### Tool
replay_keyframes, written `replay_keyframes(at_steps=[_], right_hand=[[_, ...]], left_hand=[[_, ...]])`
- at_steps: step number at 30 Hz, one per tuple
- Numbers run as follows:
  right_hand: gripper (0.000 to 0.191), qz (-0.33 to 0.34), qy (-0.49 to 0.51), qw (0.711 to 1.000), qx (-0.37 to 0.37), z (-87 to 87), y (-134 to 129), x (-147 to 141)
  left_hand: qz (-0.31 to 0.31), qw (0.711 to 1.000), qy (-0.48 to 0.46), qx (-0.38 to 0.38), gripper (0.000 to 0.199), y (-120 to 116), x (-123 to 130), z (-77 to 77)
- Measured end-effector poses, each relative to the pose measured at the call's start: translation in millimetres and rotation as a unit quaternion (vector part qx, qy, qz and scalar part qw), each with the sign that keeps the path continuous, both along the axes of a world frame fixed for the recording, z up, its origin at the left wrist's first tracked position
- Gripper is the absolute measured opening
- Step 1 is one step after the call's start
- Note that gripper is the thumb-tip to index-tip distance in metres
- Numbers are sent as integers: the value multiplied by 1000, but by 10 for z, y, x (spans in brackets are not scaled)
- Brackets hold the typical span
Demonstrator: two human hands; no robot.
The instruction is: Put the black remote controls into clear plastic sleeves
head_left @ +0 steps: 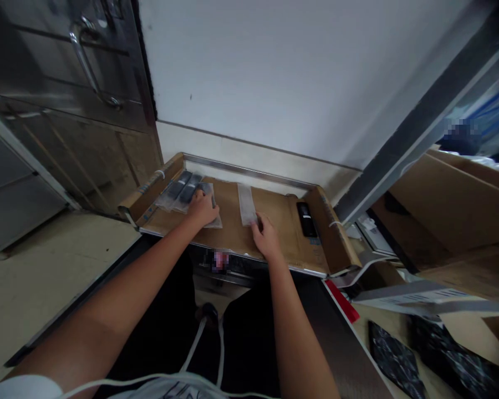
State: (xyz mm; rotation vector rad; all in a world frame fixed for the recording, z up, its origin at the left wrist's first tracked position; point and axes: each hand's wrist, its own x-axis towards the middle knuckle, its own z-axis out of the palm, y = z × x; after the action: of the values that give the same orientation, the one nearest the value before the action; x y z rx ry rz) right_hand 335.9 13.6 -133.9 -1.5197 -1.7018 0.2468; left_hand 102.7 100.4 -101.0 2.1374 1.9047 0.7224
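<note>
My left hand (202, 210) covers a bagged pack (208, 190) at the tray's (225, 202) left; my right hand (266, 235) touches a clear sleeve (245, 200) mid-tray. I can't tell whether either grips. Sliding leftward, my left hand could shove the neighbouring packs (190, 188) askew.

Left hand (203, 210): left of centre, on bagged piece (207, 188)
Right hand (267, 237): centre, at sleeve (246, 203) (translucent, flat)
Handle (87, 66): upper left

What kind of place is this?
It looks like a workshop or storeroom corner, though I can't be sure. There's a cardboard-lined tray, see-through bags with dark things inside, and a big cardboard box off to the right.
</note>
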Motion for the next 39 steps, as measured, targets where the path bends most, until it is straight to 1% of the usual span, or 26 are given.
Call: replay_keyframes(at_steps=[2,4,6,7,9,12,14,16,19,21,23,24,25,26,27,28,29,30,32,34,36,39], right_hand=[[51,-4,-60,997,-48,-7,11,-27],[50,27,-119,989,-85,-4,14,-53],[47,68,-147,981,-103,2,13,-62],[46,81,-147,980,-105,3,15,-60],[46,81,-132,983,-98,-6,26,-49],[49,57,-89,992,-64,-41,55,-34],[50,40,-54,997,-42,-53,64,-26],[49,20,-14,999,-28,-39,49,-11],[43,-21,35,999,-12,29,-20,14],[39,-51,63,997,6,84,-81,-5],[37,-68,115,991,20,133,-140,-93],[38,-59,158,985,17,154,-167,-168],[39,-38,213,976,5,177,-192,-261],[43,-1,276,961,-21,202,-215,-366],[48,41,340,938,-55,232,-237,-476],[54,81,396,910,-94,266,-260,-581],[57,113,441,881,-131,305,-282,-672],[58,133,475,855,-161,346,-305,-744],[55,147,520,818,-198,426,-351,-815],[52,147,539,802,-210,483,-398,-802],[49,158,535,802,-213,509,-443,-745],[45,184,517,809,-212,509,-489,-657]], left_hand=[[29,999,-10,-23,52,91,-4,43],[57,998,-11,-40,60,188,-9,46],[70,996,-19,-47,64,268,-10,16],[72,996,-26,-45,65,299,-8,-5],[74,996,-42,-35,69,345,-1,-42],[79,994,-60,-38,78,402,-5,-59],[76,993,-75,-60,80,449,-30,-40],[55,991,-85,-85,69,497,-74,-6],[24,990,-84,-107,41,524,-148,52],[22,990,-87,-112,29,473,-170,92],[17,981,-150,-119,19,344,-148,136],[8,970,-209,-121,15,251,-117,160],[-5,950,-285,-125,17,143,-75,189],[-23,925,-358,-126,21,24,-23,221],[-42,899,-416,-129,25,-99,35,258],[-66,878,-455,-133,30,-219,93,300],[-86,864,-475,-143,35,-328,147,346],[-97,857,-483,-155,39,-419,192,396],[-100,848,-489,-178,43,-527,245,497],[-96,838,-503,-189,44,-528,244,589],[-106,823,-523,-195,49,-448,206,666],[-152,807,-531,-209,60,-293,158,769]])
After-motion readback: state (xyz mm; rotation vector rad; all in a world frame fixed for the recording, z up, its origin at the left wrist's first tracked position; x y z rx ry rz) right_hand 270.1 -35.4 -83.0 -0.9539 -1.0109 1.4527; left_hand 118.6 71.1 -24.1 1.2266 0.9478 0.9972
